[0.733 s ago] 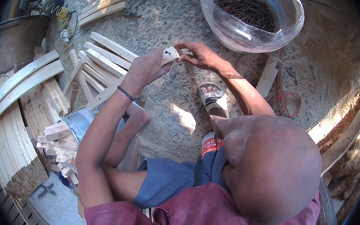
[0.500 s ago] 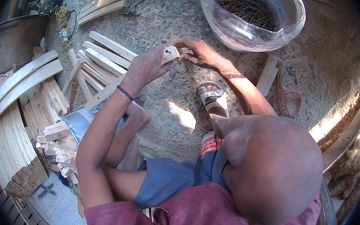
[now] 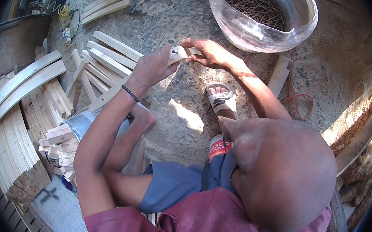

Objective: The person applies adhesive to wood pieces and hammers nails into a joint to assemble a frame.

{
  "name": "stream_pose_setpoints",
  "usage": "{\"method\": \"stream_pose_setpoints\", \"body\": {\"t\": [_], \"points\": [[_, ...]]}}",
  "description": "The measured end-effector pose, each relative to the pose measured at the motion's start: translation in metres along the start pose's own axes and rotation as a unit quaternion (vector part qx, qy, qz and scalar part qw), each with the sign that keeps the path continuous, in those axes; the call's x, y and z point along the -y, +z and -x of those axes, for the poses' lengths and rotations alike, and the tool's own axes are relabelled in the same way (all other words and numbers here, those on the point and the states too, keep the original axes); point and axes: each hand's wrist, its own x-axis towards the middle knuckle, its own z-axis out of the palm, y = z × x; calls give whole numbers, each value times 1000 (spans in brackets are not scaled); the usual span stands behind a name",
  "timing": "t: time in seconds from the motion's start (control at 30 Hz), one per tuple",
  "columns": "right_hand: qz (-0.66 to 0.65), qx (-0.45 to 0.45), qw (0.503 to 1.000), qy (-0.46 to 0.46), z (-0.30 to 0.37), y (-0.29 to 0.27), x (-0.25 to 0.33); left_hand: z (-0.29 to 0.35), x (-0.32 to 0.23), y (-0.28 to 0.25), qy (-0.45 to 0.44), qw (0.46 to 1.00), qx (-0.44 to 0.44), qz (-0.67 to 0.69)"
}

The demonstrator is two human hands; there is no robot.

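Ahead of me, my left hand (image 3: 150, 67) grips a pale wooden block (image 3: 176, 54) with a rounded end and a dark spot on its face, which may be a nail or a hole. My right hand (image 3: 209, 53) is at the block's right end, thumb and forefinger curved around a small brownish piece (image 3: 192, 52). Whether that piece is part of the block or separate, I cannot tell. My left palm hides the rest of the block.
Several loose wooden strips (image 3: 110, 56) lie left of my hands. Beyond my right hand stands a plastic-lined tub (image 3: 227, 33) of nails (image 3: 256, 8). Stacked slats (image 3: 9, 144) and a bucket (image 3: 80, 123) with short wood offcuts (image 3: 60, 147) are at left. An orange cord (image 3: 301, 96) lies at right.
Both hands stay at the wooden block, nearly still. The right fingertips sit slightly farther from the block's end, and the whole view has shifted a little.
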Motion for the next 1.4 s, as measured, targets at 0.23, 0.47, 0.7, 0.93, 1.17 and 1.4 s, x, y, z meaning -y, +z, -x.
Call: {"method": "stream_pose_setpoints", "body": {"t": [0.23,0.47,0.7,0.93,1.17,1.4], "points": [[155,-130,977,-67,91,-16,-9,-5,-1,-4,-7,1000,19,8],[238,-149,921,269,269,-10,-9,-5,-9,-9,-63,995,58,47],[278,-147,880,357,362,20,-17,-3,-3,2,-12,1000,14,22],[322,-198,847,373,361,48,-41,0,1,-3,-7,999,20,31],[298,-132,842,430,351,31,-52,-1,5,-3,-2,1000,26,15],[44,-111,897,425,327,-3,24,5,13,-1,27,998,6,63]]}}
